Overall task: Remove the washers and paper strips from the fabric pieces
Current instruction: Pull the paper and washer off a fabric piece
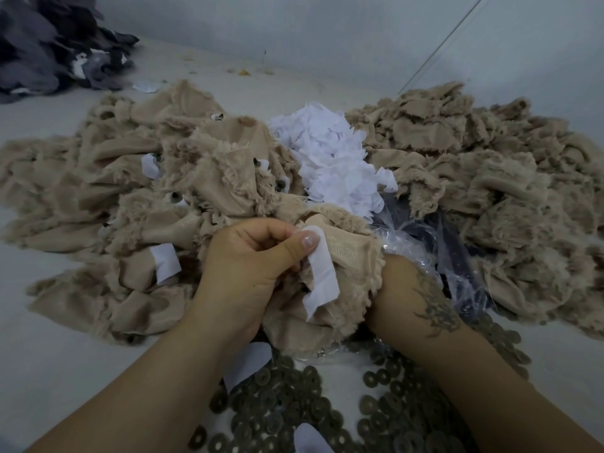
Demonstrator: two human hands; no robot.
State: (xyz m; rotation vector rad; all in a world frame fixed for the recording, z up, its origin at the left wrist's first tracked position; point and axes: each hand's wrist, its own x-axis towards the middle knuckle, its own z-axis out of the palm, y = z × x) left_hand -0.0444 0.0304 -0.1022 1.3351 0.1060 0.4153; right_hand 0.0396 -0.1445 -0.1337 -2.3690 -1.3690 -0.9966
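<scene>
Mid-sort: one more paper strip is coming off a tan fabric piece.

The left hand pinches the top of a white paper strip between thumb and curled fingers, right against the fabric piece held at centre; the right hand is tucked under that piece, so I cannot tell how its fingers lie. Judging by the piles, plenty is done: a heap of cleared fabric sits on the right, loose strips are mounded between, and washers are spread near the forearms. The left heap shows strips and washers attached, so much remains. The only container I can see is a crumpled clear plastic bag beside the right hand; its contents are unclear.
</scene>
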